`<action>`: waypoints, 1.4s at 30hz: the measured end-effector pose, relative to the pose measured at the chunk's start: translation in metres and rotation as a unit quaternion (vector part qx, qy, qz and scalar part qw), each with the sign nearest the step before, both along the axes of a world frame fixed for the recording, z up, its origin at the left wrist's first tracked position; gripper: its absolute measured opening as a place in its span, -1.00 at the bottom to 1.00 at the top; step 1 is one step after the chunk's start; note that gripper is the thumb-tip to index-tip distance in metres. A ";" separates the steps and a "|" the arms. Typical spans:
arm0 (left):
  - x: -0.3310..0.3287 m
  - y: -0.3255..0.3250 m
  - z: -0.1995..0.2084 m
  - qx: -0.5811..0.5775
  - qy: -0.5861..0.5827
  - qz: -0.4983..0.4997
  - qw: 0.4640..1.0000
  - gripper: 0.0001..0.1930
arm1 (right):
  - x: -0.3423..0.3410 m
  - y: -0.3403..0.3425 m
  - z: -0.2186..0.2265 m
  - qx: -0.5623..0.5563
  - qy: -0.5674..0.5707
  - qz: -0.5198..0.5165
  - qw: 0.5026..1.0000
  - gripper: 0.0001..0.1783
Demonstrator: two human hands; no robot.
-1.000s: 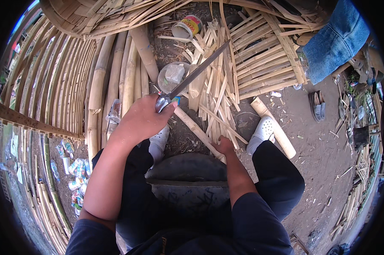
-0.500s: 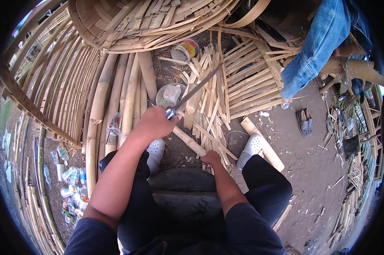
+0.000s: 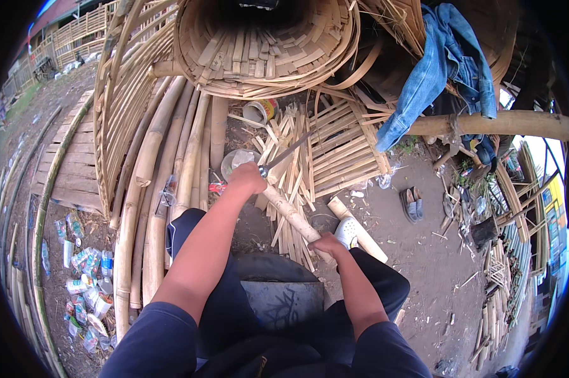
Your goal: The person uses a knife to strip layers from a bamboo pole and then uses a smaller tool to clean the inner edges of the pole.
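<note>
My left hand point(image 3: 248, 179) is closed round the handle of a long-bladed knife point(image 3: 289, 151). Its blade slants away to the upper right, over a heap of split bamboo strips point(image 3: 284, 179). In my right hand point(image 3: 330, 246) is the near end of a pale bamboo pole point(image 3: 292, 216). The pole slopes up to the left, and its far end comes close beside my left hand; whether they touch I cannot tell. By my right foot, in a white clog point(image 3: 346, 232), lies a short bamboo length point(image 3: 364, 234).
Ahead stands a large woven bamboo basket point(image 3: 265, 82). A slatted bamboo panel point(image 3: 344, 148) and a small bucket point(image 3: 257, 112) lie beyond the strips. Long bamboo poles point(image 3: 158, 142) run along the left. A denim jacket point(image 3: 417, 82) hangs over a thick pole point(image 3: 517, 124). Plastic litter point(image 3: 89, 277) lies left.
The view has tilted upward. More of the bamboo pole shows between my hands, and it looks lifted higher. Both hands keep their grip.
</note>
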State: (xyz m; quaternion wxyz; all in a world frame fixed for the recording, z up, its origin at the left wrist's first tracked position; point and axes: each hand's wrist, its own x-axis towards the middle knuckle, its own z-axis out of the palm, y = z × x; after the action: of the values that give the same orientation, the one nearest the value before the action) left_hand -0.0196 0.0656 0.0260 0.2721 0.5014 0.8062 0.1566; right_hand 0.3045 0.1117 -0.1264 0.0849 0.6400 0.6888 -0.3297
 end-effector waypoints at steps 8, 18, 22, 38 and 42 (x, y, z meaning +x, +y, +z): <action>0.002 0.000 -0.003 0.010 -0.052 0.008 0.999 -0.59 | 0.057 -0.046 0.127 0.138 -0.024 -0.007 0.990 -0.20; -0.002 -0.022 -0.002 0.012 -0.005 0.001 1.000 -0.58 | -0.014 -0.077 0.288 0.469 0.403 -0.044 0.785 -0.73; -0.009 -0.030 -0.013 0.054 0.034 0.001 0.998 -0.60 | -0.061 -0.071 0.264 0.556 0.493 -0.001 0.669 -0.80; -0.008 -0.056 -0.037 0.022 -0.002 -0.006 1.000 -0.59 | -0.042 -0.026 0.068 0.189 0.091 -0.072 0.975 -0.46; 0.006 -0.051 -0.024 -0.039 -0.089 -0.031 0.995 -0.54 | -0.027 -0.020 0.046 0.169 0.140 -0.091 0.971 -0.54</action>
State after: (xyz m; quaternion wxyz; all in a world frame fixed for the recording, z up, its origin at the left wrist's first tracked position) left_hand -0.0131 0.0147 0.0021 0.3669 0.4987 0.7688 0.1602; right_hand 0.2772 0.0917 -0.0804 -0.1520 0.6525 0.6787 -0.3008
